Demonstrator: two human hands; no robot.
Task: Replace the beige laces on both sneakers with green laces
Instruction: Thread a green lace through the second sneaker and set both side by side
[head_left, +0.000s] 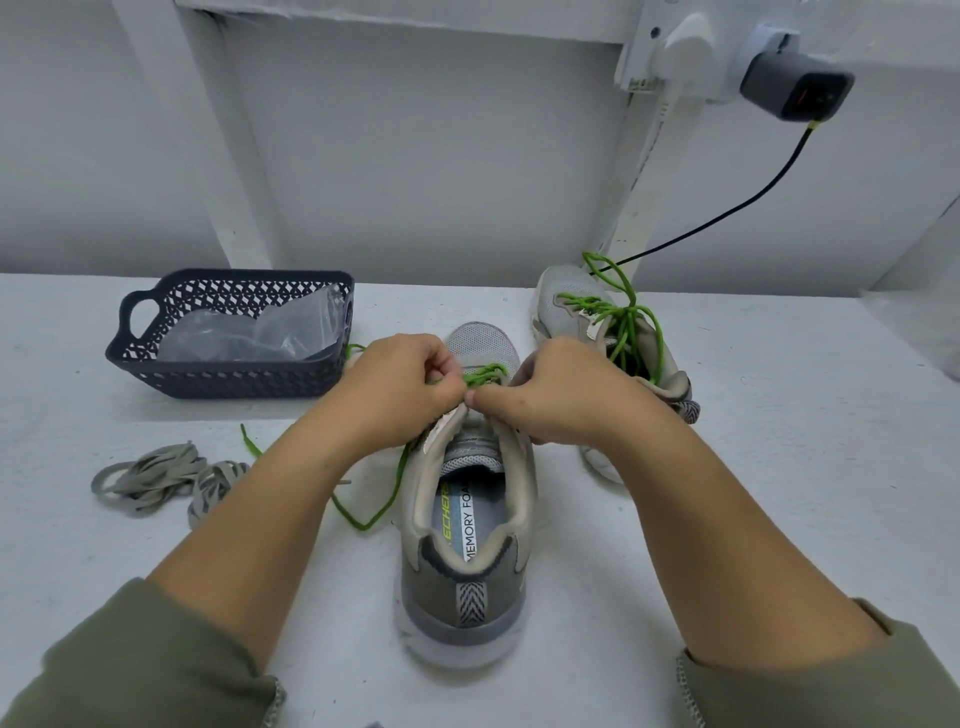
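Observation:
A grey and beige sneaker (467, 545) stands in the middle of the table, heel toward me. A green lace (483, 375) crosses its front eyelets, and a loose end (363, 519) trails off its left side. My left hand (400, 395) pinches the green lace at the sneaker's left eyelets. My right hand (561, 395) grips the sneaker's right upper edge, fingers curled, thumb tip meeting the left hand. A second sneaker (587, 317) at the back right is laced in green and tied. The beige laces (161, 480) lie piled at the left.
A dark lattice basket (228, 374) holding clear plastic bags stands at the back left. A black cable (727, 213) runs from a wall charger (795, 88) down behind the far sneaker. White wall and frame posts close off the back.

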